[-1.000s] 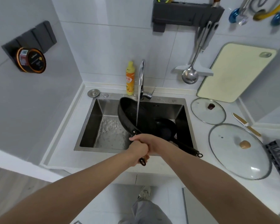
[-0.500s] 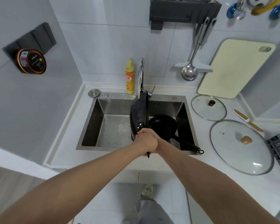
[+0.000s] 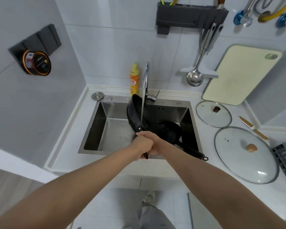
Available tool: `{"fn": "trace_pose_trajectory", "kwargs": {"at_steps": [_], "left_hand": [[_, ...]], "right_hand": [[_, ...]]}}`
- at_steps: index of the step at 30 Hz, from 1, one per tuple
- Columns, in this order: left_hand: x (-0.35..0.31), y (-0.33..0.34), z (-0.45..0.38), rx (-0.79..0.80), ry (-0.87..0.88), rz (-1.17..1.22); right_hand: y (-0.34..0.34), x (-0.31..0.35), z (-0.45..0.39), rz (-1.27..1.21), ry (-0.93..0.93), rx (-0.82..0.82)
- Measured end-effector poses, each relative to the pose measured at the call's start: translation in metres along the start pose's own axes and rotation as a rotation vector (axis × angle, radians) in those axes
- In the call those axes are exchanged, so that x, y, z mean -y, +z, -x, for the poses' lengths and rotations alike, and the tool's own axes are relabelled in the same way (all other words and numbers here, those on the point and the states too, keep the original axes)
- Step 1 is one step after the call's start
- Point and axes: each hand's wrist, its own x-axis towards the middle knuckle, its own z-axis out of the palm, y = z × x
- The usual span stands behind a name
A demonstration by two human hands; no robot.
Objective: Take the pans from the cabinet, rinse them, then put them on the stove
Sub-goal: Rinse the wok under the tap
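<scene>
Since half a second ago you are rolling the black pan (image 3: 133, 113) out of its nearly edge-on stance, so more of its dark face is showing and the water stream (image 3: 143, 104) is showing in front of it again. Your left hand (image 3: 143, 146) and right hand (image 3: 156, 142) are both wrapping the handle (image 3: 139, 128), fingers curled around it and one hand pressed against the other. They are holding the pan tilted steeply on its side over the sink (image 3: 97, 126), its far rim reaching up near the base of the faucet (image 3: 146, 75). To rinse well, you should be turning the pan slowly about its handle so the stream is sweeping the whole face rather than one strip, keeping the low rim over the basin so the runoff is draining inside, and holding the far rim apart from the faucet. The two-handed grip looks right for a wet pan; I judge that loosening either hand mid-turn is risking a slip onto the second pan (image 3: 170, 129), which is lying at the right of the basin with its long handle resting over the front edge. Counting what is lying around: two pans, one in your hands and one in the sink; two glass lids on the counter at the right, a small lid (image 3: 206, 116) and a large lid (image 3: 234, 162); one knife (image 3: 253, 128) beside them; one yellow soap bottle (image 3: 134, 80) behind the sink; one ladle (image 3: 194, 78) hanging on the wall; one cutting board (image 3: 238, 75) leaning there.
</scene>
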Motion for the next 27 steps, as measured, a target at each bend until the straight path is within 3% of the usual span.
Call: {"fn": "trace_pose_trajectory", "kwargs": {"at_steps": [2, 4, 8, 14, 20, 24, 27], "left_hand": [[0.005, -0.017, 0.011, 0.008, 0.237, 0.320], [0.022, -0.027, 0.018, 0.061, 0.287, 0.400], [0.040, -0.024, 0.018, 0.230, 0.250, 0.513], [0.066, -0.011, 0.010, 0.375, 0.246, 0.730], [0.056, -0.027, 0.011, 0.530, 0.146, 0.810], [0.051, -0.019, 0.011, 0.501, 0.081, 0.735], [0.043, -0.006, 0.018, 0.458, 0.092, 0.656]], "right_hand": [[-0.001, -0.004, -0.011, -0.024, -0.049, 0.039], [0.000, -0.007, -0.017, -0.033, -0.074, 0.049], [-0.002, -0.017, -0.020, -0.020, -0.073, 0.027], [0.007, -0.026, -0.027, 0.246, -0.173, -0.190], [0.010, -0.018, -0.015, 0.354, -0.240, -0.285], [-0.003, -0.030, -0.011, 0.282, -0.201, -0.108], [-0.017, -0.031, -0.008, 0.307, -0.225, -0.067]]}}
